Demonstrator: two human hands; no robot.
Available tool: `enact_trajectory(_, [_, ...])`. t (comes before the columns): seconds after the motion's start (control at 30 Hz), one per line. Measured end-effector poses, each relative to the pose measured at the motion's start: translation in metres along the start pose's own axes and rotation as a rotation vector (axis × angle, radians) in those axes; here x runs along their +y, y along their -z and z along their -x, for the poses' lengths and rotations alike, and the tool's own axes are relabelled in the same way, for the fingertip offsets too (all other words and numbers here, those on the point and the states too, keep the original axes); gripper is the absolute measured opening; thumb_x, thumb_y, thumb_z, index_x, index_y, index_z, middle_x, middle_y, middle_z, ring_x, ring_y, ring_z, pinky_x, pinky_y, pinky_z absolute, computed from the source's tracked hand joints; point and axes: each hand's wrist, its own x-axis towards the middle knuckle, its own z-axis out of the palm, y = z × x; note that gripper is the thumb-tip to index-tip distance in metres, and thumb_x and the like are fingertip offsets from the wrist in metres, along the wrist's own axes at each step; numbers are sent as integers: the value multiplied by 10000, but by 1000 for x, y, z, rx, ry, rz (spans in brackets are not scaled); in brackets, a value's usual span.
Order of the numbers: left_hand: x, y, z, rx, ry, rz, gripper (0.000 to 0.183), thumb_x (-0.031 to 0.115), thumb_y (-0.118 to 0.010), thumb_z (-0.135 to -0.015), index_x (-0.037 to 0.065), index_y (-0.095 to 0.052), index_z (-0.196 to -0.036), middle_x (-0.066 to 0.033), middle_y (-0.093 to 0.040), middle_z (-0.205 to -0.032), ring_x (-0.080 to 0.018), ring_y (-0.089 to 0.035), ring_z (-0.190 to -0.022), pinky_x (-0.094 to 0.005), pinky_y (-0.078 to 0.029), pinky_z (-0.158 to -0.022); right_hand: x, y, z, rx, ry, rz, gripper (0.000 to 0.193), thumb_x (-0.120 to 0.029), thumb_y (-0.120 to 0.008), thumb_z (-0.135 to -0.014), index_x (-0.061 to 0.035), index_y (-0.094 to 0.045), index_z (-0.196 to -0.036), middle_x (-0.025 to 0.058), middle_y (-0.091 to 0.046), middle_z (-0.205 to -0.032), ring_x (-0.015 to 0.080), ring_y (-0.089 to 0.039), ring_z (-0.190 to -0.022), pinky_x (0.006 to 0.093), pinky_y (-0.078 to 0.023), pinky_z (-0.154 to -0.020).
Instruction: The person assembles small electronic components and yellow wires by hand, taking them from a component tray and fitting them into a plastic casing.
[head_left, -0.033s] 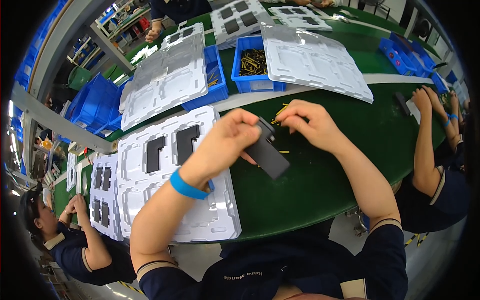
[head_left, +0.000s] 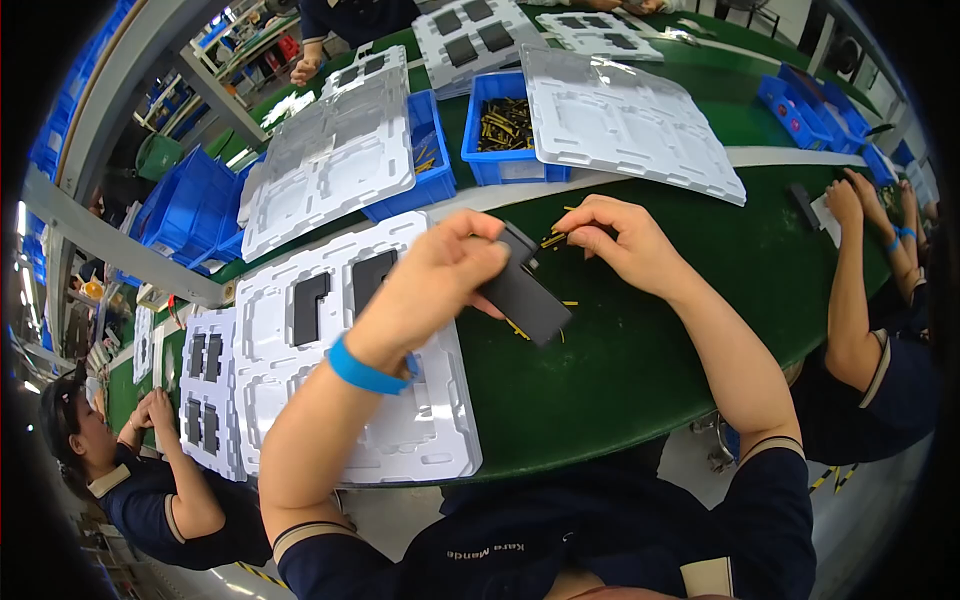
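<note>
My left hand (head_left: 450,265), with a blue wristband, grips a flat black L-shaped block (head_left: 530,300) by its upper end, tilted above the green table. The fingers and thumb of my right hand (head_left: 620,238) are pinched on a small yellow-and-black strip (head_left: 550,240), just right of the block's notch. A few loose yellow strips (head_left: 570,303) lie on the table around the block. Left of my hands is a white moulded tray (head_left: 440,420), where a black L-shaped block (head_left: 312,308) sits in a pocket; another is partly hidden behind my left wrist.
A blue bin (head_left: 515,170) of yellow-and-black strips stands beyond my hands, with another blue bin (head_left: 435,187) beside it. White trays (head_left: 640,125) lean over the bins. Co-workers sit left and right, and a metal post (head_left: 120,250) rises at the left.
My left hand has shifted slightly left and turned the black block, so its notch now shows toward my right hand. The right hand has barely moved.
</note>
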Motion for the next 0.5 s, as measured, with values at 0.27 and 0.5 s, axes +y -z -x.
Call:
enact_trajectory(0.27, [21,117,43,375,-99,-169,337,94,-520,-944,46,-518,-1277,-68,-619,-1087,-126,-620,-891,-267,-524,-787,33,2,-5,-56,15,468,111,-41,-682,-777,-39,-630,-874,65,-520,-812,192,-549,-706,311,-450,-654])
enact_trajectory(0.5, [-20,247,131,1015,3,-832,256,149,-687,-810,-13,-612,-993,-96,-674,-876,-143,-628,-765,-262,-488,-691,22,-4,-5,-35,31,477,85,-74,-576,-843,-8,-526,-823,128,-539,-890,321,-551,-820,379,-448,-736])
